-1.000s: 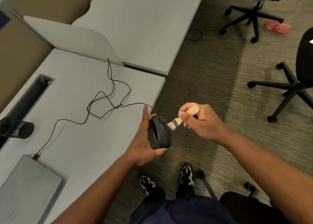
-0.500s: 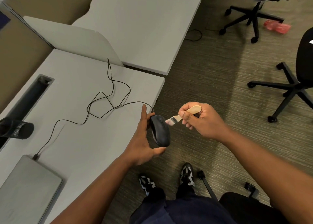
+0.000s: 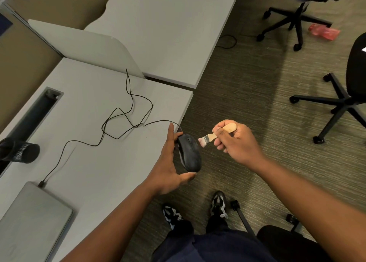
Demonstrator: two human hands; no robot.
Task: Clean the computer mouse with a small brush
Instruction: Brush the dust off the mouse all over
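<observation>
Left hand (image 3: 168,162): thumb and fingers spread wide, clasping black mouse (image 3: 189,155) end to end, just off the desk (image 3: 89,162) edge. Right hand (image 3: 235,142): curled round wooden brush (image 3: 217,134); bristles touch mouse's upper side.

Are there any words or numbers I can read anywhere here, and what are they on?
Black cup at the desk's left edge: pale lettering runs down its side, too blurred to read.
Mouse, brush and laptop: no text shows.
So there is nothing that can be quoted.
</observation>
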